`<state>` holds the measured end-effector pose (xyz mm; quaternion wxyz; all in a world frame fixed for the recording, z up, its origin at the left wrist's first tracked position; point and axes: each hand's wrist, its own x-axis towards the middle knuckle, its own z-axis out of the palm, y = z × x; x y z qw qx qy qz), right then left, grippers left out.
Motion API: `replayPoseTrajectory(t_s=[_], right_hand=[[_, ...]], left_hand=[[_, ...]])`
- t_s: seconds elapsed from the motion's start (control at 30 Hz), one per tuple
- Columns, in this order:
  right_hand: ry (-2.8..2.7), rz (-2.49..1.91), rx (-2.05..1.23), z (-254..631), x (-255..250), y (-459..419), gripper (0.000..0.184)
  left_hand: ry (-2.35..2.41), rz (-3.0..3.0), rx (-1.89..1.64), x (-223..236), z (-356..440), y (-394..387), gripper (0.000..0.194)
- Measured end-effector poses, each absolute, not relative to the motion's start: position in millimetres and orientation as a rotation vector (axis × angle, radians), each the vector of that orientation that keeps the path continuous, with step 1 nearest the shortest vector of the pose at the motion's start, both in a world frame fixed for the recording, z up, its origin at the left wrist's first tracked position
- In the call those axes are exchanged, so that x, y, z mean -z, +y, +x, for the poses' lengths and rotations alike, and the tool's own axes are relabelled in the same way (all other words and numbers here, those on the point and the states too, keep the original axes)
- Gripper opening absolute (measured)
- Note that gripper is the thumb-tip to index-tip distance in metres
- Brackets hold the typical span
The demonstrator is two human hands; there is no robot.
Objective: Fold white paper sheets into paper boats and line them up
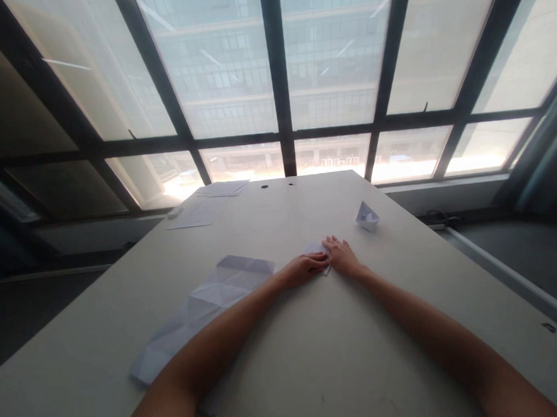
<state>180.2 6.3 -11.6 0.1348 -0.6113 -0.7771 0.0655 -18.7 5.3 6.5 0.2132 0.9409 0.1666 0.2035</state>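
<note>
A small folded piece of white paper (326,271) lies on the table between my hands, mostly covered by them. My left hand (303,268) is closed on its left side, fingers pressed together and reaching towards the other hand. Laid over the paper's right side is my right hand (342,256), palm down with its fingers stretched out. The fingertips of both hands come close together on the paper. Beyond my right hand stands a folded paper boat (367,217). A large creased sheet of paper (212,294) lies to the left, partly hidden under my left forearm.
Flat white sheets (194,215) lie at the table's far left, with more paper (225,188) behind them. The white table (279,215) has cable holes (264,186) near its far edge. Large windows rise beyond it. A dark curtain (546,154) hangs at the right.
</note>
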Motion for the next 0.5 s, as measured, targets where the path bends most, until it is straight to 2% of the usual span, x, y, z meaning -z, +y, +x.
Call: replayPoseTrajectory(t_s=[0.27, 0.5], right_hand=[[-2.176, -1.797, -0.163, 184.2, 13.1, 8.4, 0.051], [-2.413, -1.414, -0.296, 189.7, 9.1, 6.7, 0.052]], left_hand=[[0.623, 2.669, -0.653, 0.6, -18.7, 9.3, 0.03], [1.126, 2.74, -0.383, 1.8, -18.8, 7.6, 0.054]])
